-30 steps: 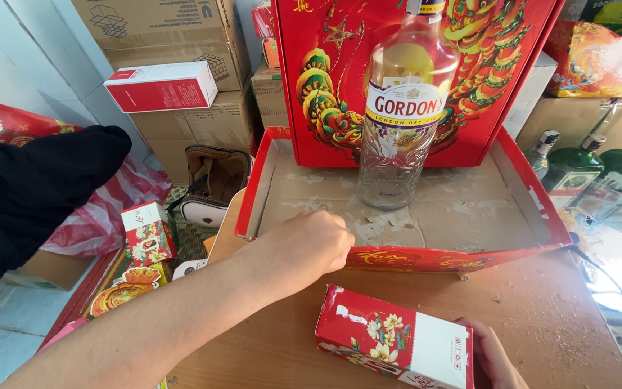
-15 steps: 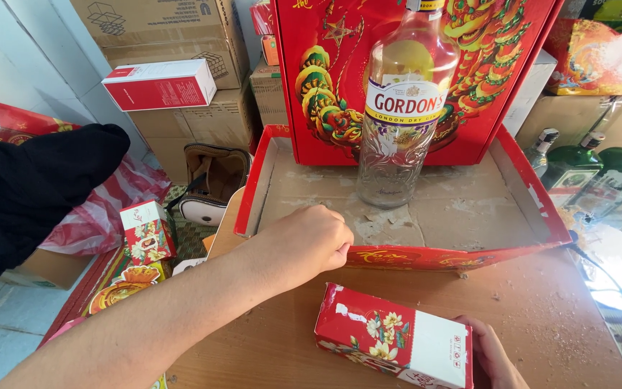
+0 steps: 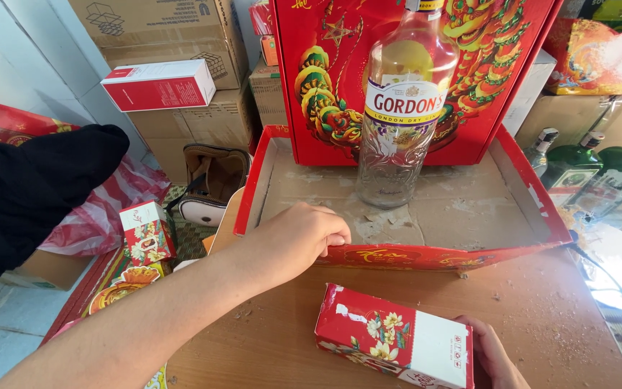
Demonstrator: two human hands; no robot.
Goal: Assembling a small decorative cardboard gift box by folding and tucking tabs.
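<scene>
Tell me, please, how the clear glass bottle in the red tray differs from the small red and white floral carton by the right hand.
The clear glass bottle stands upright; the small red and white floral carton lies on its side. The bottle is see-through and untouched in the red tray; the carton is opaque, with the right hand on it. Both carry printed decoration.
</scene>
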